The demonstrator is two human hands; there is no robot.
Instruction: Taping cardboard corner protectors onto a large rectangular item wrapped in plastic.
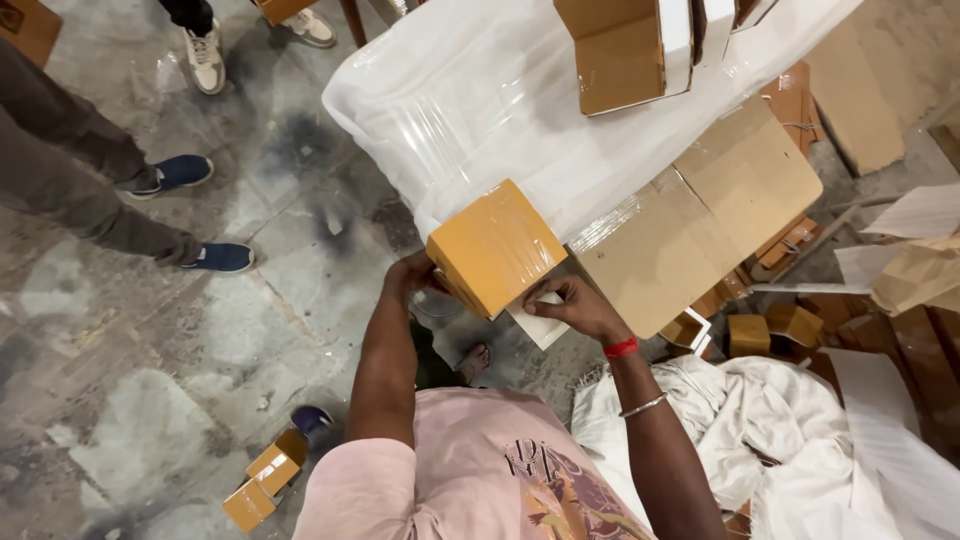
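While the left hand (pixel 408 275) cups the far side of a small tape-wrapped brown cardboard box (pixel 495 248), its fingers curl around it, steadying it at the edge of the white plastic-covered worktop (pixel 470 100). Right hand (pixel 578 305) pinches a white card flap (pixel 540 322) beneath. Box closed; contents unseen. Open cartons (pixel 625 50) above look empty.

Plastic-wrapped white table (pixel 470 90) bears open cartons (pixel 625 50); stained concrete floor (pixel 150 330) holds flattened cardboard (pixel 700 215)

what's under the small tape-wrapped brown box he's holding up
A white card or flap sticks out beneath the brown box, pinched by the right hand. Its underside and contents are hidden.
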